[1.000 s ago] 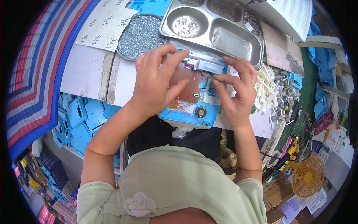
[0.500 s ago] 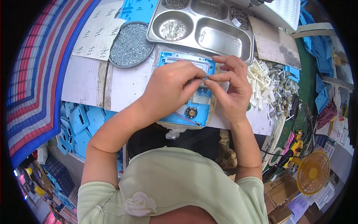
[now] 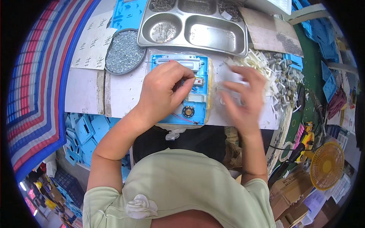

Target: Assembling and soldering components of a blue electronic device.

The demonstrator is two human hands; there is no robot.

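A shallow blue plastic casing [image 3: 203,114] lies on the white bench in front of me. It carries a round black speaker [image 3: 188,111], pale plastic parts, thin red wires and a small silver motor-like part [image 3: 199,81]. My left hand [image 3: 163,86] rests over the casing's left half, thumb and forefinger pinched beside that silver part. Whatever they hold is too small to make out, and the palm hides the casing beneath. Right of the casing, my right hand [image 3: 245,97] is in the air, blurred by motion, its fingers apart and nothing visible in them.
A round grey tray [image 3: 107,62] of small metal pins stands at the back left. Behind the casing is a steel compartment tray [image 3: 178,47] with small hardware. White plastic pieces [image 3: 256,62] and small metal motors [image 3: 283,78] are heaped at right. A yellow fan [image 3: 327,166] stands lower right.
My right hand has left the casing and moved to the right, its fingers spreading. My left hand stays pinched at the casing. The view has shifted slightly.
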